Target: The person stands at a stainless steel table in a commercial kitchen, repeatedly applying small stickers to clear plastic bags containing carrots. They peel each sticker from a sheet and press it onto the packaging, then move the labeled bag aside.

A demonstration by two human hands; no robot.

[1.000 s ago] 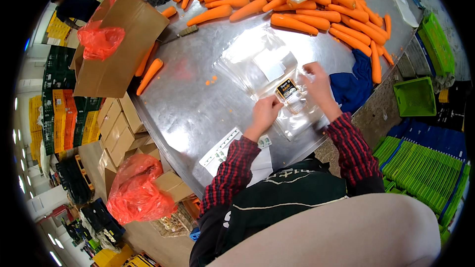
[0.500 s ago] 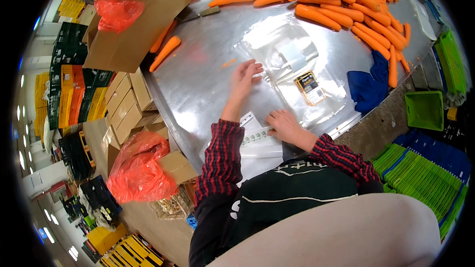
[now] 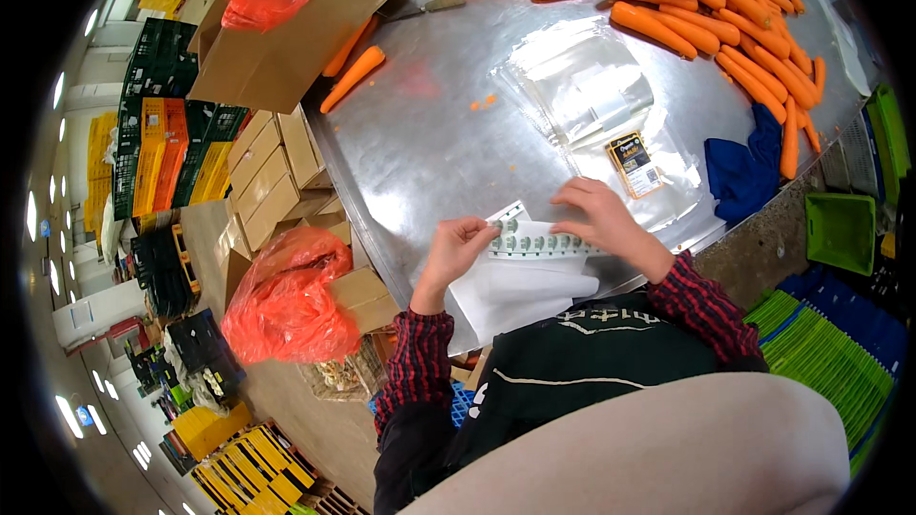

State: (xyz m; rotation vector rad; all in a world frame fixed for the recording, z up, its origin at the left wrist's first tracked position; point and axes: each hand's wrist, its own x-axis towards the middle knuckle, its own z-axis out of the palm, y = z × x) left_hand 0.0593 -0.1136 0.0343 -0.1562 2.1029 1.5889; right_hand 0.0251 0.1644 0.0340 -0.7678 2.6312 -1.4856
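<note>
My left hand [image 3: 456, 256] pinches the left end of a white strip of stickers [image 3: 544, 242] with small green prints, lifted at the table's near edge. Over the strip's right part is my right hand [image 3: 611, 219], its fingers stretched out and its thumb at the upper edge. White backing paper [image 3: 530, 286] hangs and curls below the strip. Just beyond my hands, clear plastic bags [image 3: 596, 86] lie in a flat stack. On top of the nearer one is a black and orange label [image 3: 634, 165].
Many carrots [image 3: 668, 30] are heaped along the far side of the metal table [image 3: 401, 143]. A knife [image 3: 434, 6] lies near a tilted cardboard box [image 3: 286, 48]. A blue cloth [image 3: 739, 179] rests at the right edge. Red plastic bags [image 3: 286, 296] and boxes stand left; green crates [image 3: 840, 232] right.
My left hand has come back from beside the plastic bags and taken the sticker strip's left end. The strip is lifted and the paper curls. My right hand has raised its fingers.
</note>
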